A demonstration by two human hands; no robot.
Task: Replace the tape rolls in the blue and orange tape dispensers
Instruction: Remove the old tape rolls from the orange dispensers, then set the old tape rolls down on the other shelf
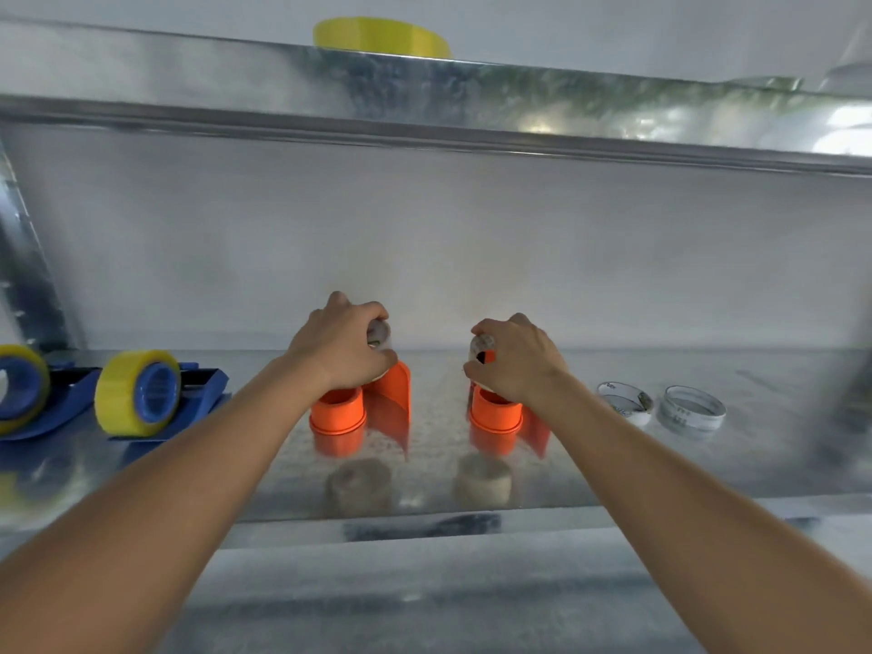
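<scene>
Head view: each grip [342,344] [516,358] curled around a pale roll above an orange dispenser [361,408], roll print too blurred to read.

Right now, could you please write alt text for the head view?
Left hand and right hand each grip a small tape roll above two orange dispensers on a metal shelf. Blue dispensers with yellow tape sit left; two empty cores lie right.

You face a shiny metal shelf [660,469] with a metal back wall [472,238]. Above it runs an upper metal shelf [424,96], and a flat yellow disc [380,37] lies on top, left of centre, far from you.
</scene>
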